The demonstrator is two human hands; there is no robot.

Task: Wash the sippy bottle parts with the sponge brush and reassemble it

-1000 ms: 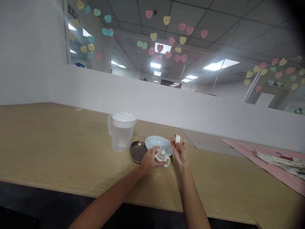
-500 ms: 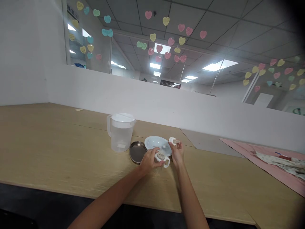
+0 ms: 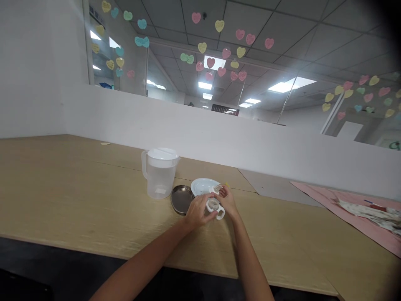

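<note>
My left hand is closed round a small white cup with side handles, steadying it on the wooden table. My right hand is just right of the cup, its fingers pinched on a small white straw cap held low over the cup's open top. A pale blue plate lies right behind both hands. A round metal lid rests flat to the left of the cup.
A clear plastic jug with a white lid stands behind the metal lid. A pink mat with a patterned cloth lies at the far right. A white partition wall runs along the table's back edge.
My right hand has come down and left with the straw cap, from above the plate to just over the cup. My left hand has kept its hold on the cup.
</note>
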